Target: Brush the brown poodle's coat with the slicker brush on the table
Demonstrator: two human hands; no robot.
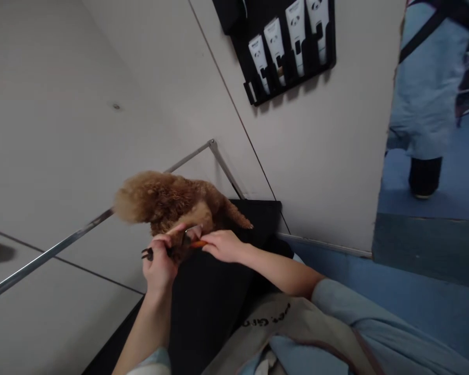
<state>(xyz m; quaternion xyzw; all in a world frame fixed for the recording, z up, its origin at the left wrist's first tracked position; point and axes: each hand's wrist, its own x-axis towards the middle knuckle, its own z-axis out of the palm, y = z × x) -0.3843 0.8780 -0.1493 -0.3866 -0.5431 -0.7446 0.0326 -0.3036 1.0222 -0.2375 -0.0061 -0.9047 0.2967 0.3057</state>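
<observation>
Grey apron (pixel 297 323) sits right up close, then a black table (pixel 207 307), curly brown dog (pixel 183 200) at its far end. Left hand (pixel 160 263) curls around something dark (pixel 150 254), can't tell what; right hand (pixel 223 246) grips an orange-handled tool (pixel 198 244) beside the dog.

Dog (pixel 180 200): curly brown coat, darker through the middle, lighter patch low on the flank. Body runs sideways on the black tabletop (pixel 207 312); far end is a big, pale, fluffy round of fur, blurred, can't tell if head or tail. One leg stretches out toward the table's far corner, paw on the surface. Brush (pixel 197 244): orange handle, flat metallic-looking head, gripped in the right hand (pixel 222 246), head right up at the dog's lower side, contact unclear. Dark pronged piece (pixel 147 254): small, sticks out of the left hand (pixel 160 263), mostly covered, type unclear.
</observation>
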